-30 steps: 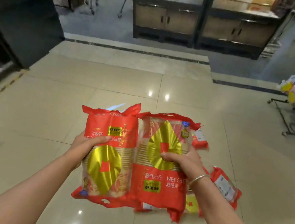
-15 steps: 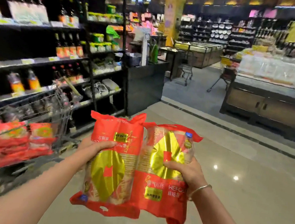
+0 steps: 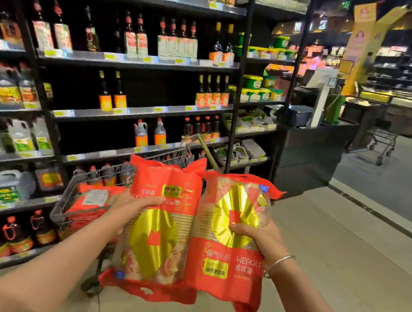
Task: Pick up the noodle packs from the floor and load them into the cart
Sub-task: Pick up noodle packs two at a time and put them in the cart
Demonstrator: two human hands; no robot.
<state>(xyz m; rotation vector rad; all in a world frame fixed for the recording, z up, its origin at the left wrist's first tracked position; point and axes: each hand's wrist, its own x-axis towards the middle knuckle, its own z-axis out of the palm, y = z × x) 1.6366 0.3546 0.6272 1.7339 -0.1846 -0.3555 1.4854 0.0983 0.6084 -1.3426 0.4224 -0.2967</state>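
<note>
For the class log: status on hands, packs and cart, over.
Left hand grips left pack; right hand grips right pack. Both held upright, short of the cart. Cart already holds red packs. Nothing between.

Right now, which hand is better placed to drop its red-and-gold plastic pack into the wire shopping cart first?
Left. The left hand holds its red-and-gold pack beside the wire cart; the right hand is farther away.

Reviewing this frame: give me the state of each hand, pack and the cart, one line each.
Left hand: grips the left pack, thumb across its front.
Right hand: grips the right pack.
Left pack: held in the air, printing upside down.
Right pack: held in the air, upright, beside the left pack.
Cart: by the shelves, already holds red packs.
</note>
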